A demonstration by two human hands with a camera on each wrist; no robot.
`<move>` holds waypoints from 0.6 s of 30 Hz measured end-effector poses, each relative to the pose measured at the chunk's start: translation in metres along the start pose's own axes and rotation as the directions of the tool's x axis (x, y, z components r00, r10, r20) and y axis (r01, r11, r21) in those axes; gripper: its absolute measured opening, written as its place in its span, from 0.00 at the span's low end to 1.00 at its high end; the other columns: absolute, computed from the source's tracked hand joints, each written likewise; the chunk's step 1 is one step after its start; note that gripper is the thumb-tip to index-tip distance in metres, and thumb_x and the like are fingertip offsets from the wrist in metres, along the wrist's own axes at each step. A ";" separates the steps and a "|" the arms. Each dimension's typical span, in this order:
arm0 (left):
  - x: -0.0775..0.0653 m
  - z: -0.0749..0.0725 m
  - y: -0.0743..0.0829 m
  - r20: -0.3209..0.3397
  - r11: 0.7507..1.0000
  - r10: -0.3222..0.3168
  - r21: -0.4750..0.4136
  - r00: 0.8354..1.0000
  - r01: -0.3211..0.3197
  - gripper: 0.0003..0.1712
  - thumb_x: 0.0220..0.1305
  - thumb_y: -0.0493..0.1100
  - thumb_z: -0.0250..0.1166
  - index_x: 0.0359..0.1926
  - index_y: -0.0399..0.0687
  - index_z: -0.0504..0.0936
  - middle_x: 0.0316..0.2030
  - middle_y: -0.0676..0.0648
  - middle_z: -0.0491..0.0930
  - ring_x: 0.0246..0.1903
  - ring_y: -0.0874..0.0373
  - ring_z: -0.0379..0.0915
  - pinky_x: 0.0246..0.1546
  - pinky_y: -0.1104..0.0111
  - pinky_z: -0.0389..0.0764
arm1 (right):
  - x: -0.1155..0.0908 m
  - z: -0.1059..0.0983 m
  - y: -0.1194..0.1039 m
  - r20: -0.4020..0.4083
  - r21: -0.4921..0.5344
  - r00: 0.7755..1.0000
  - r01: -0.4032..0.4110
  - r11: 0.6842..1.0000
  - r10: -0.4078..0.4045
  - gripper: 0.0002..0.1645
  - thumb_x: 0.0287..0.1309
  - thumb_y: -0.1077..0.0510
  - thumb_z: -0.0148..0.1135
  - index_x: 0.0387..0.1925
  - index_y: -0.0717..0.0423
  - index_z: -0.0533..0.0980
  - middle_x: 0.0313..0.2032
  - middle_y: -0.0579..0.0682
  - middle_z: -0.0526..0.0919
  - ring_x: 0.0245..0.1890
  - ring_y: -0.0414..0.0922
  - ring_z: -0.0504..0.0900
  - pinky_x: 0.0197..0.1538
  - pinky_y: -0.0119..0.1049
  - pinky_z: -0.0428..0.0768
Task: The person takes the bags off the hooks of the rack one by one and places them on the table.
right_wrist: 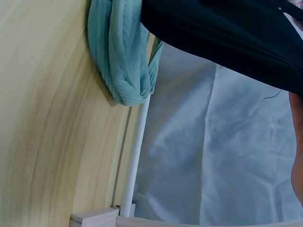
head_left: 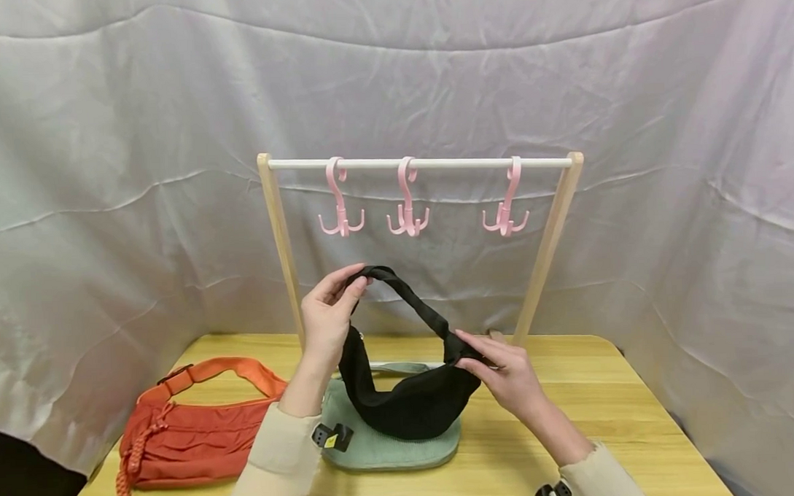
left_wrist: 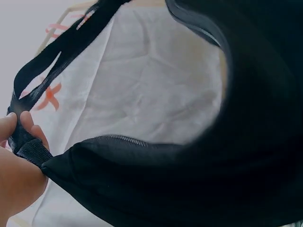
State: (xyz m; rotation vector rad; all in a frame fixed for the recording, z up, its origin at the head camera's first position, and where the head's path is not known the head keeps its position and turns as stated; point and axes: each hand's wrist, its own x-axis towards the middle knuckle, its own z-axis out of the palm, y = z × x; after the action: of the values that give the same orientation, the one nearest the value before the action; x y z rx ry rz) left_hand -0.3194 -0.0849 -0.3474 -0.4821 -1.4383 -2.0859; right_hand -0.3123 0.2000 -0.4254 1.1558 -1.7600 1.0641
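Note:
A black shoulder bag [head_left: 409, 404] hangs between my two hands, its strap [head_left: 412, 298] arched above it. My left hand [head_left: 325, 316] pinches the strap near its top left, thumb against fingers. At the right end of the bag, my right hand [head_left: 506, 372] grips the knotted lower part of the strap between thumb and fingers. The left wrist view shows the bag's zipper [left_wrist: 125, 139] along its upper edge. Only a sliver of the right hand [right_wrist: 297, 142] shows in the right wrist view, beside the dark bag.
Behind the hands stands a wooden rack with a white rod [head_left: 460, 162], carrying three pink hooks [head_left: 409, 211]. Below the black bag a green bag [head_left: 391, 452] lies on the wooden table [head_left: 573, 402]. An orange-red bag [head_left: 200, 437] lies at the left.

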 end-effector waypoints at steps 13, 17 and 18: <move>0.001 -0.020 -0.015 0.006 0.997 -0.032 0.067 0.999 0.031 0.16 0.68 0.28 0.68 0.55 0.26 0.83 0.38 0.53 0.89 0.39 0.60 0.86 0.45 0.70 0.86 | 0.000 -0.003 -0.003 -0.095 0.042 0.995 -0.004 0.999 0.008 0.24 0.61 0.53 0.71 0.51 0.70 0.85 0.45 0.62 0.90 0.41 0.38 0.86 0.42 0.21 0.81; -0.001 -0.026 -0.019 0.005 0.995 -0.036 0.090 0.999 0.035 0.16 0.67 0.28 0.68 0.55 0.26 0.84 0.38 0.55 0.89 0.37 0.62 0.85 0.43 0.73 0.85 | 0.000 -0.005 -0.005 -0.099 0.060 0.995 -0.015 0.998 0.021 0.23 0.61 0.56 0.72 0.51 0.70 0.85 0.45 0.62 0.90 0.41 0.36 0.85 0.41 0.20 0.81; -0.002 -0.027 -0.020 0.005 0.995 -0.038 0.096 0.999 0.037 0.16 0.67 0.28 0.68 0.55 0.26 0.84 0.38 0.55 0.89 0.37 0.62 0.85 0.42 0.73 0.85 | 0.000 -0.005 -0.006 -0.100 0.064 0.995 -0.016 0.998 0.023 0.23 0.61 0.56 0.72 0.51 0.71 0.84 0.45 0.62 0.90 0.40 0.37 0.85 0.41 0.20 0.81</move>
State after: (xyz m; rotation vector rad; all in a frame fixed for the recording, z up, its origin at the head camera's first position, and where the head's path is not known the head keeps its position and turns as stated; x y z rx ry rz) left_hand -0.3297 -0.1043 -0.3730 -0.4281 -1.5545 -2.0350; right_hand -0.3059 0.2036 -0.4222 1.1054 -1.6728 1.1771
